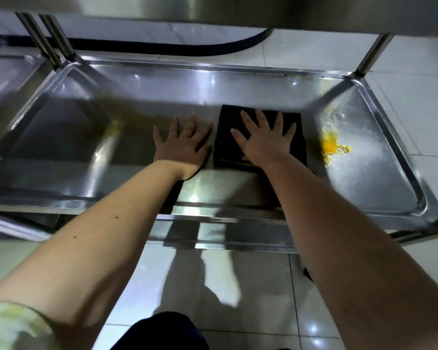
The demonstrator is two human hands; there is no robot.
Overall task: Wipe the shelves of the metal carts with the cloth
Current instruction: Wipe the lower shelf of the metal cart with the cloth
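head view: right hand [262, 140] lies flat, fingers spread, pressing the black cloth [228, 147] on the cart shelf [86, 152]; left hand [183, 144] rests flat alongside, empty. press evenly and sweep toward the yellow spill [333, 147] just beyond its outer edge.

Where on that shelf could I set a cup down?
The shelf is bare between its left rim and the left hand, but for a faint yellow smear. The middle is crowded: both hands lie flat, the right hand on the cloth. Right of the cloth lies a yellow spill.
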